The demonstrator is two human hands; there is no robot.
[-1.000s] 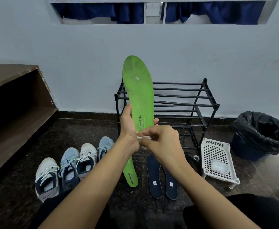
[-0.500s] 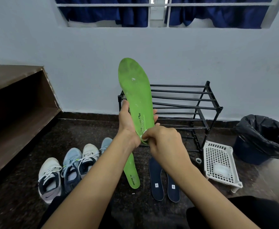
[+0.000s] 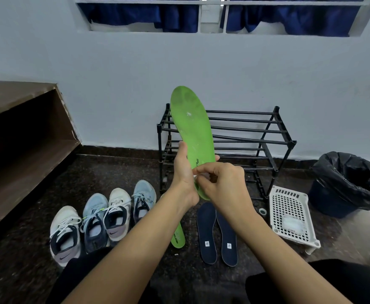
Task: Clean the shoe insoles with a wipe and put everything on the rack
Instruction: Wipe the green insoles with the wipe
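The four shoes (image 3: 105,218) stand at the floor's left side, none racked yet. The left hand (image 3: 183,172) grips the green insole (image 3: 190,119) at its waist, thumb on the left edge and a fingertip showing past the right, holding it in the air before the rack's (image 3: 245,130) left end. Over the last second little has shifted: the toe has tipped slightly leftward, and the right hand (image 3: 221,183) stays near the heel, fingers bunched on the wipe (image 3: 195,176). I judge the rubbing still under way, with pale smudges left near the toe.

Only a white sliver of wipe shows, and the heel is mostly covered. A forearm hides most of the second insole (image 3: 178,238) on the floor; the navy pair (image 3: 207,233) lies beside it. The packet in the basket (image 3: 287,202) is too blurred to name.
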